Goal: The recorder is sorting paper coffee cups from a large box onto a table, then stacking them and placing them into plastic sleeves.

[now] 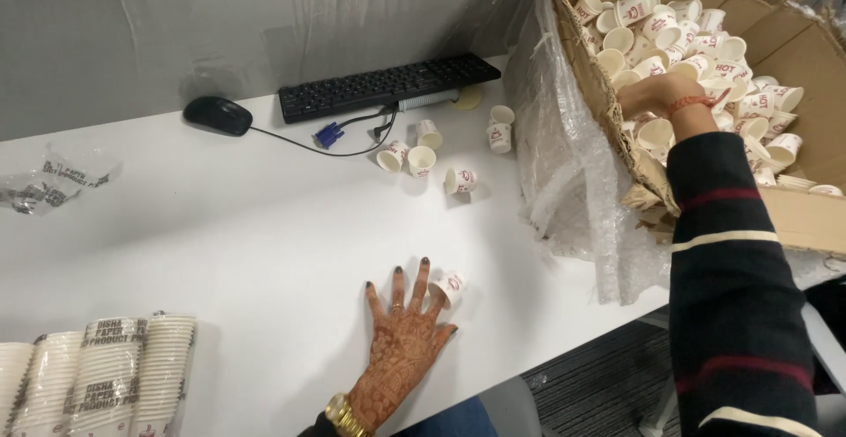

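Note:
My left hand (401, 336), covered in henna patterns and wearing a gold watch, lies flat on the white table (247, 234) with fingers spread; a small paper cup (449, 287) lies on its side touching the fingertips. My right hand (656, 93), in a dark striped sleeve, reaches into a large cardboard box (802, 212) full of small white paper cups (705, 45) with red print. Its fingers are buried among the cups, so whether it grips one is hidden. Several loose cups (421, 159) lie scattered on the table near the keyboard.
A black keyboard (388, 85) and a black mouse (218, 114) sit at the table's back with a blue-ended cable (329, 135). Bubble wrap (573, 173) hangs beside the box. Wrapped stacks of cups (106, 375) lie at front left, and a crumpled plastic wrapper (53, 181) at far left.

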